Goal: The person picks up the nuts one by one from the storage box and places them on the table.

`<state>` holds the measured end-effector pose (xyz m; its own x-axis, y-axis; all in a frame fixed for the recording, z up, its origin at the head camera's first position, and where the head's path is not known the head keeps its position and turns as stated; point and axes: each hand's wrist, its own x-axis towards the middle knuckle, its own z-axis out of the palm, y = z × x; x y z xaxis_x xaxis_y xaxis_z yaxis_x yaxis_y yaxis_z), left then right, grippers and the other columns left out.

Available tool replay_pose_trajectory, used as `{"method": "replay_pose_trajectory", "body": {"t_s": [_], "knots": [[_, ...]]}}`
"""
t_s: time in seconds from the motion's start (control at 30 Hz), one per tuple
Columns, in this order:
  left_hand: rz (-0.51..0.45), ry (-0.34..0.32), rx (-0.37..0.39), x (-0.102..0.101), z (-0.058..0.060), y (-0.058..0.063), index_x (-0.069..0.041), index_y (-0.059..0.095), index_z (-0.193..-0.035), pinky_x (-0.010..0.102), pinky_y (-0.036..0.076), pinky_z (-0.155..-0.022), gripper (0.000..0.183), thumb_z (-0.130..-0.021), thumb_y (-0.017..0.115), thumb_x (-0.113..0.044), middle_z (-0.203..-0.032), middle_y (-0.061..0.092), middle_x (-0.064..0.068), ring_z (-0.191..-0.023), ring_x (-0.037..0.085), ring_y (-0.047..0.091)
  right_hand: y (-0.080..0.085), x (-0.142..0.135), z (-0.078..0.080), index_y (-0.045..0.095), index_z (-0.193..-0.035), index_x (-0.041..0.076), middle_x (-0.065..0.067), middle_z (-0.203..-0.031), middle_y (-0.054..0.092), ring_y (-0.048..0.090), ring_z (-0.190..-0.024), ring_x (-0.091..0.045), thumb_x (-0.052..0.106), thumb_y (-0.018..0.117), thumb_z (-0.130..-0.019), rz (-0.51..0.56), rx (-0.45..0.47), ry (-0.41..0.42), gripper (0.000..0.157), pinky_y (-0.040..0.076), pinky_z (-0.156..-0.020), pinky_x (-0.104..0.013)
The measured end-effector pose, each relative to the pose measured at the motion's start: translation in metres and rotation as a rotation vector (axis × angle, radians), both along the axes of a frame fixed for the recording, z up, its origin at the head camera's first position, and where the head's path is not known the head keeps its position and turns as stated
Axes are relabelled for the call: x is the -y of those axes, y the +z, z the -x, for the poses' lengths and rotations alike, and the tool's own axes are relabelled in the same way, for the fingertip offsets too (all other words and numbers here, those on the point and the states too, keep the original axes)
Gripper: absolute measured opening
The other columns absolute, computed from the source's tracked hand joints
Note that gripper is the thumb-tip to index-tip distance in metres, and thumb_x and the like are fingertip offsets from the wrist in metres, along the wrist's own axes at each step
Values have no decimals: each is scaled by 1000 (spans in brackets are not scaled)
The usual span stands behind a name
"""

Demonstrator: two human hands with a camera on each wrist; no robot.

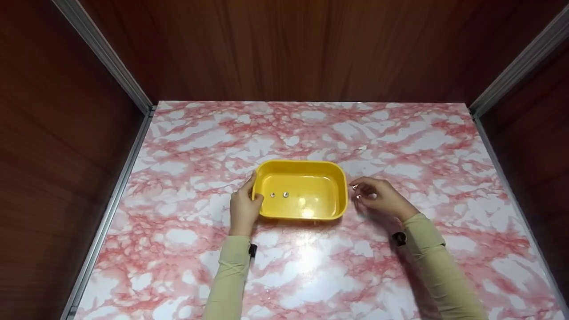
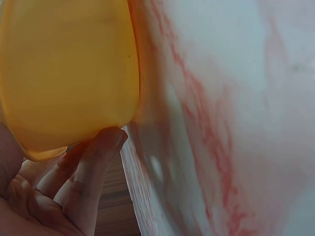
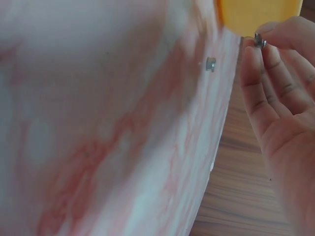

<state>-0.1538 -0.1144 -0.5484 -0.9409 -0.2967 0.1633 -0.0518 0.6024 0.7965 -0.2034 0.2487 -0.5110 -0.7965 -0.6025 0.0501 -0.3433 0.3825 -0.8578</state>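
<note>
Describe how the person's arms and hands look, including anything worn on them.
Both arms wear long, pale yellow-green sleeves: the left sleeve and right sleeve reach the wrists and show creases. A small black object juts from the left cuff's inner side, and a second black object from the right's. The left hand and right hand have no gloves.

The yellow rectangular plastic tray (image 1: 311, 186) is cut off by both wrist views' top edges. Within it, the details of two tiny silvery metal pieces (image 1: 286, 194) cannot be made out. Right of it, another silvery metal piece (image 3: 259, 41) is partly covered by the bare right hand (image 3: 285, 110). Below it, both pale-green cloth sleeves (image 1: 230, 275) are cut off.
</note>
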Motion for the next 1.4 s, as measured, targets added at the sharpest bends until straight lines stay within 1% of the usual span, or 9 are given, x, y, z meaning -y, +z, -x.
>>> {"method": "replay_pose_trajectory", "body": {"t_s": [0.17,0.23,0.4,0.6,0.8,0.93,1.1,1.27,1.4], "knots": [[6,6,-5,0,0,0,-19,50,-128,24,43,-60,63,-69,65,-3,-122,52,0,-74,16,52,-24,-7,9,56,-110,2,-12,-90,62,57,-79,-24,-9,63,-72,-25,-5,-36,40,47,-71,-33],[7,7,-1,0,0,0,-19,50,-128,25,44,-62,63,-69,65,-3,-122,52,0,-75,16,53,-30,-9,11,57,-110,2,-10,-90,62,57,-79,-21,-8,63,-73,-33,-2,-44,40,47,-71,-32],[3,1,10,0,0,0,-19,49,-128,25,44,-64,62,-70,65,-3,-123,52,-1,-77,15,52,-34,-9,11,57,-110,3,-10,-91,62,56,-79,-20,-5,64,-73,-47,-4,-47,38,47,-70,-30],[-16,0,13,0,-1,1,-19,49,-128,25,42,-54,61,-71,63,-2,-120,54,3,-62,17,49,-36,-6,10,58,-109,4,-9,-92,62,57,-83,-21,-3,64,-75,-59,-24,-54,35,46,-74,-30],[-21,-2,11,0,-1,1,-19,49,-128,25,41,-53,61,-71,63,-2,-122,53,3,-66,18,50,-17,3,0,57,-107,-3,-18,-91,60,55,-84,-33,-10,60,-75,-49,-53,-43,33,44,-75,-42],[-13,1,6,1,-1,1,-20,50,-127,25,41,-52,62,-70,63,-2,-121,53,3,-64,19,49,-11,6,-3,57,-107,-4,-18,-94,60,54,-86,-35,-10,59,-76,-72,-72,-45,32,43,-77,-43],[-14,-2,4,1,-1,1,-20,49,-128,25,40,-49,62,-70,63,-1,-121,53,3,-60,18,48,-23,3,0,58,-105,-2,-16,-94,61,55,-87,-31,-10,61,-74,-38,-73,-72,32,42,-79,-45],[-12,-2,0,0,0,1,-19,50,-127,25,41,-52,62,-70,63,-2,-121,54,3,-64,19,49,-42,-4,8,59,-105,4,-6,-90,62,56,-84,-21,-6,63,-74,-64,-98,-83,33,44,-76,-33],[-13,0,-4,0,-1,1,-19,50,-127,25,41,-55,61,-70,63,-2,-120,54,3,-67,19,50,-46,-6,10,59,-106,5,-6,-90,62,56,-83,-20,-4,63,-75,-65,-106,-83,33,44,-74,-30]]}}
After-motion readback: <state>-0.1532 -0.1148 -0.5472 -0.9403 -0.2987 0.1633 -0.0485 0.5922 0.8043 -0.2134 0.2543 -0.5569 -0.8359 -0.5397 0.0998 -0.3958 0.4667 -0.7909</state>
